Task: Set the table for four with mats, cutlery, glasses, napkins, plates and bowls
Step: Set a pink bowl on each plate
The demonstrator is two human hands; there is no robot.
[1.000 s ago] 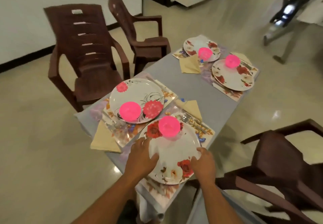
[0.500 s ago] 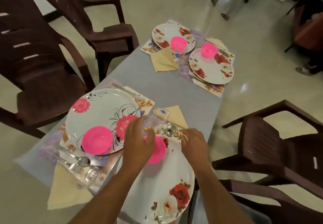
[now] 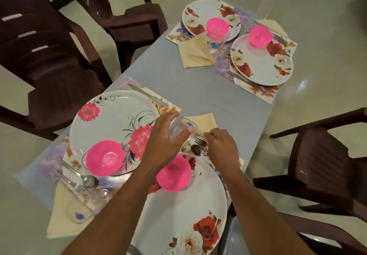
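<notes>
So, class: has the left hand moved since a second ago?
Yes. The left hand left the rose plate's near rim, reaching past the pink bowl to the glass.

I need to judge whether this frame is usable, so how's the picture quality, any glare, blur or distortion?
Head view: wide-angle bending at the edges; bright glare patches on the glossy floor; left hand and clear glass are slightly soft; plates stay fairly sharp.

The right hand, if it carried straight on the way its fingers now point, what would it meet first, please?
Probably the cream napkin just beyond the right hand, whose fingertips already sit at its near edge beside the fork; depth is hard to judge.
</notes>
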